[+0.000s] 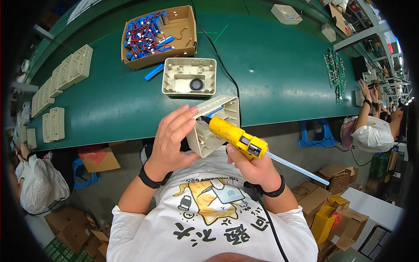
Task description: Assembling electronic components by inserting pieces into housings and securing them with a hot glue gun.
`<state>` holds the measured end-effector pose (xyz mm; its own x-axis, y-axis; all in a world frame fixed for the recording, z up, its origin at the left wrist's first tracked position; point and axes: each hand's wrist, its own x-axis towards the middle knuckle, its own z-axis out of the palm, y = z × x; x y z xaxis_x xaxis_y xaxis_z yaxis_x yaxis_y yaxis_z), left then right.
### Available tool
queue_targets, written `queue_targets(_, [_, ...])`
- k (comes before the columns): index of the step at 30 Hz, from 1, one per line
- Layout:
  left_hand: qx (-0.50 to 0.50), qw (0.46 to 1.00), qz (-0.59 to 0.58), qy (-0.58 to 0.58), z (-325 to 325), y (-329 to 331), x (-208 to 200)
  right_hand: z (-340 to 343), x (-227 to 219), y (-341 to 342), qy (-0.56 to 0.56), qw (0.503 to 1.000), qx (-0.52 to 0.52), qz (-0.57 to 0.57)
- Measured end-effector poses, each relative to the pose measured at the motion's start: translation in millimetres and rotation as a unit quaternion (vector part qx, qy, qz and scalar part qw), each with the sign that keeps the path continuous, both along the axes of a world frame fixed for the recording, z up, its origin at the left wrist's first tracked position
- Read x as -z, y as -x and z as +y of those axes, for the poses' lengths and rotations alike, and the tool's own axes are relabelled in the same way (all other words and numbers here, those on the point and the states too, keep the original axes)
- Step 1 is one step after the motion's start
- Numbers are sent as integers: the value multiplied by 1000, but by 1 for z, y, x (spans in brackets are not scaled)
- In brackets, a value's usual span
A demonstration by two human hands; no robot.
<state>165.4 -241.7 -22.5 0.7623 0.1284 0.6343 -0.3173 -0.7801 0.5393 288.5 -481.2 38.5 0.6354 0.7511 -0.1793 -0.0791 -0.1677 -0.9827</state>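
My left hand grips a beige plastic housing, tilted on its side at the table's near edge. Inside it, a blue cylindrical battery partly shows. In my right hand is a yellow hot glue gun, its dark nozzle at the housing's inner side near my left fingertips. A translucent glue stick juts from the gun's back end. Just beyond stands another open housing, holding a black round part. One loose blue battery lies beside it.
A cardboard box of wired blue batteries stands farther back. A black cable crosses the green table. Beige housings line the left; green circuit boards lie right. Co-workers sit on both sides.
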Motion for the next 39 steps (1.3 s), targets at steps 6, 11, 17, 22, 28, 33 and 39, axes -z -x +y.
queue_targets(6, [-1, 1000, -2, 0, -1, 0, -1, 0, -7, 0, 27, 997, -19, -65])
queue_targets(11, [-4, 1000, 8, -3, -1, 0, -3, -2, -7, -1, 25, 997, -12, -67])
queue_targets(17, [-7, 1000, 6, -7, -1, -2, -3, -2, -3, -5, -34, 999, 20, 12])
queue_targets(22, [-3, 1000, 11, -7, 0, -2, -6, -8, -5, -11, -10, 996, 32, 88])
queue_targets(28, [3, 1000, 12, -11, 1, -3, -6, -12, -1, -21, 18, 996, -39, 74])
queue_targets(33, [4, 1000, 16, -11, 1, -2, -8, -12, 4, -20, -8, 995, -46, 88])
queue_targets(39, [15, 999, 24, -27, 1, 4, -2, -13, 4, -19, 15, 994, -36, 100])
